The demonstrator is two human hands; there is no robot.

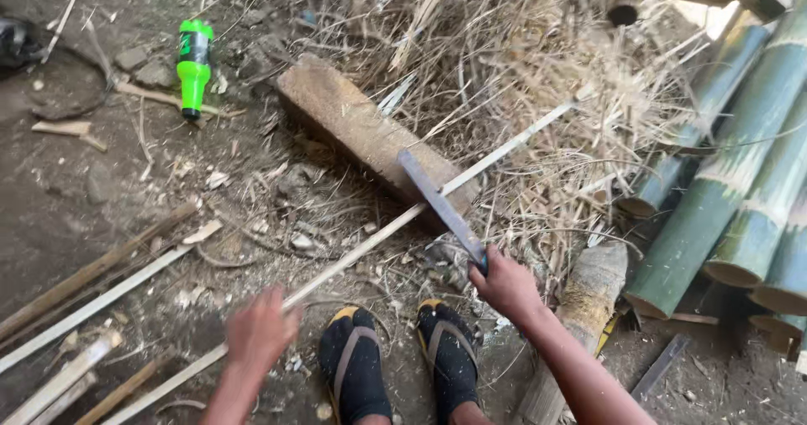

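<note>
Green bottle (193, 65) lies far left on the dirt. The left hand (259, 332) grips a long bamboo strip (370, 244), which runs up right across a wooden block (370, 135). The right hand (504, 284) is closed on a knife (439, 206), its blade over the strip at the block. Bamboo poles (740, 181) lie right.

The right hand (504, 286) grips a machete (441, 206) over a bamboo strip (370, 244) held by the left hand (259, 332), across a wooden block (361, 131).
</note>
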